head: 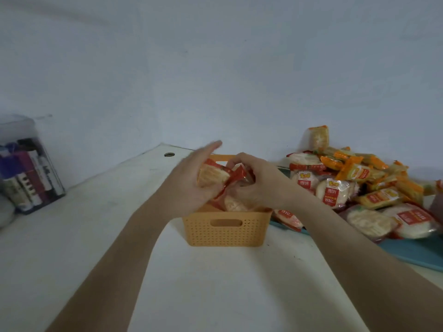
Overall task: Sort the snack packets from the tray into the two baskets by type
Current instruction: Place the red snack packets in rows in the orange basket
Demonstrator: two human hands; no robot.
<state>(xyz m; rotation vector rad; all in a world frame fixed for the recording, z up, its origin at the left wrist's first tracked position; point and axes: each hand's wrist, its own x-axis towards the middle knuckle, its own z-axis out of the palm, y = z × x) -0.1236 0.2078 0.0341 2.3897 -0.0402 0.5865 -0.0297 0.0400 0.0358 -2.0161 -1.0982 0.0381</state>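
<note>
An orange perforated basket [227,230] stands on the white table in front of me, with red-and-white rice cracker packets inside. Both hands hover over it. My left hand [191,180] holds a red-and-white cracker packet [212,176] between thumb and palm, its fingers stretched out and blurred. My right hand [259,183] pinches the red end of a packet [242,174] beside it. To the right a teal tray [407,250] carries a pile of round white cracker packets [335,192] and long orange-yellow packets [359,172]. Only one basket is visible.
A clear plastic box of markers [28,168] stands at the far left by the wall. The table has a small round hole [169,154] near its back corner. A pale wall closes off the back.
</note>
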